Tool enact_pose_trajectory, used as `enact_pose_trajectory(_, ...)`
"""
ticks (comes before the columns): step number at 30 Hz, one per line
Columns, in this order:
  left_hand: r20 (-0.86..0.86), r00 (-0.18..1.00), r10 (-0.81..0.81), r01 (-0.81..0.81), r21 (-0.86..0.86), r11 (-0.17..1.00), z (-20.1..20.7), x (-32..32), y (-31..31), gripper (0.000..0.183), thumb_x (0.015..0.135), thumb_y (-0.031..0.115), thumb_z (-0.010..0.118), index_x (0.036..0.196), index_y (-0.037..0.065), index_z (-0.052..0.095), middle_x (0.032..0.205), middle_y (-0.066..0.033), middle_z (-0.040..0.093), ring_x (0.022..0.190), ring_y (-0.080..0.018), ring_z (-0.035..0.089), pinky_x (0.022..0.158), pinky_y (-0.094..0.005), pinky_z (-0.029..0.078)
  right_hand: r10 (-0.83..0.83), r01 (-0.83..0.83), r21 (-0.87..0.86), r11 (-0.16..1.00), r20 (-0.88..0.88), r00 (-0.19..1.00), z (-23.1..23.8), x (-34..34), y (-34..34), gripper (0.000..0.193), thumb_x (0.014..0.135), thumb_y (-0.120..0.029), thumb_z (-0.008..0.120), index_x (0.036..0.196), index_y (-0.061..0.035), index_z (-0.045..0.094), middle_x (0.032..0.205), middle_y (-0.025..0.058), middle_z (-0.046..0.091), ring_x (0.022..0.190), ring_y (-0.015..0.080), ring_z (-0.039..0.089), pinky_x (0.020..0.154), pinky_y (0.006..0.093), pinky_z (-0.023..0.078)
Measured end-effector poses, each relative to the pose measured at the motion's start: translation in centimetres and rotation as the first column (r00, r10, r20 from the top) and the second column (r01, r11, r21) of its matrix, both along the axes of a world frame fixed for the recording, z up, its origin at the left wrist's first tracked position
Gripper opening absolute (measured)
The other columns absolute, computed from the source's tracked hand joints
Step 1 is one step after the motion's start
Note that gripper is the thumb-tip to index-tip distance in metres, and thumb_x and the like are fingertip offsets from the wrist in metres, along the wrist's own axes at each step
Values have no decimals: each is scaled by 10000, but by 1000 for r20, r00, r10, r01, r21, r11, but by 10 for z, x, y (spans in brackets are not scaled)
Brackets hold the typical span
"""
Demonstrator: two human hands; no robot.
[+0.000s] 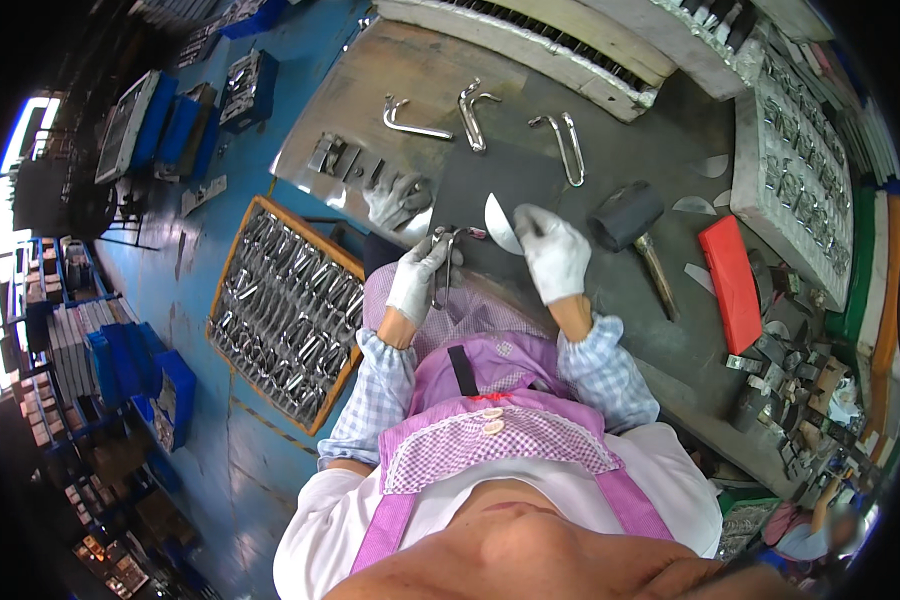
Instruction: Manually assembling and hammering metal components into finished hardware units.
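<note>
My left hand (417,277), in a white glove, is closed around a shiny bent metal part (446,262) near the table's front edge. To its right, my gloved right hand (552,255) pinches a thin, pale half-moon metal blade (498,222) between thumb and fingers. The blade points up and left over a dark mat (490,185), a little apart from the bent part. Beyond the mat lie three chrome parts: one hooked (417,125), one upright and forked (472,118), one U-shaped (568,148). A crumpled grey glove (398,200) rests left of the mat.
Right of my right hand lies a black-headed mallet (626,215), then a red box (730,285) and loose half-moon blades (692,205). Metal blocks (785,375) crowd the right end. An orange-rimmed tray (258,205) of chrome parts stands at left; a white foam tray (760,215) stands at right.
</note>
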State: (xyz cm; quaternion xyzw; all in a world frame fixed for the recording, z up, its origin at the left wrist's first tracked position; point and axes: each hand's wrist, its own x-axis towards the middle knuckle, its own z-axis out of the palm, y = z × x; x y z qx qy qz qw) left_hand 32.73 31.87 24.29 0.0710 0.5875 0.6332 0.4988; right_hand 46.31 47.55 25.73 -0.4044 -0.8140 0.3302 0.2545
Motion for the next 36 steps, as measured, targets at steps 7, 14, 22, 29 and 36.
enact_pose_trajectory(7, -211, 973, -96, 67, -142, 988, -36, 18, -30, 502, 1041, 447, 433, 1132, -14, 609, 863, -39, 618, 752, -74, 572, 710, -233, 475, 171, -196, 20, 980, 404, 898, -46, -15, -21, 595, 843, -333, 686, 1354, -102, 486, 916, 190, 698, 862, 331, 686, 737, 442, 542)
enact_pose_trajectory(14, -853, 518, 70, 25, 97, 995, -23, 44, -26, 391, 761, -125, 610, 1141, -39, 635, 949, -154, 712, 849, -219, 696, 766, -287, 552, 133, -278, -529, 802, -295, 946, 17, 17, -70, 476, 888, -124, 618, 1356, -79, 542, 928, 203, 709, 852, 299, 723, 753, 365, 559)
enact_pose_trajectory(22, -428, 850, 307, -223, 236, 946, -50, 63, -44, 192, 850, -16, 595, 1015, -24, 694, 908, -54, 698, 791, -103, 633, 691, -254, 519, 213, -307, -571, 761, -227, 950, 36, 11, -98, 552, 851, -37, 631, 1390, -103, 533, 694, 103, 638, 621, 151, 644, 608, 294, 523)
enact_pose_trajectory(29, -35, 941, 338, -317, 270, 909, -25, 58, -45, 144, 880, 11, 595, 975, -26, 697, 824, -22, 683, 696, -67, 586, 627, -220, 487, 60, -293, -621, 727, -368, 928, 38, 10, -110, 581, 840, 13, 626, 1403, -106, 539, 622, 3, 542, 565, 34, 476, 547, 244, 471)
enact_pose_trajectory(36, -867, 442, 232, -144, 186, 972, -37, 54, -36, 191, 906, 147, 639, 843, -22, 699, 772, 3, 663, 664, -29, 557, 562, -217, 438, 170, -277, -644, 713, -224, 960, 44, 1, -97, 585, 814, 74, 588, 1386, -42, 544, 774, -51, 605, 693, -5, 496, 622, 166, 428)
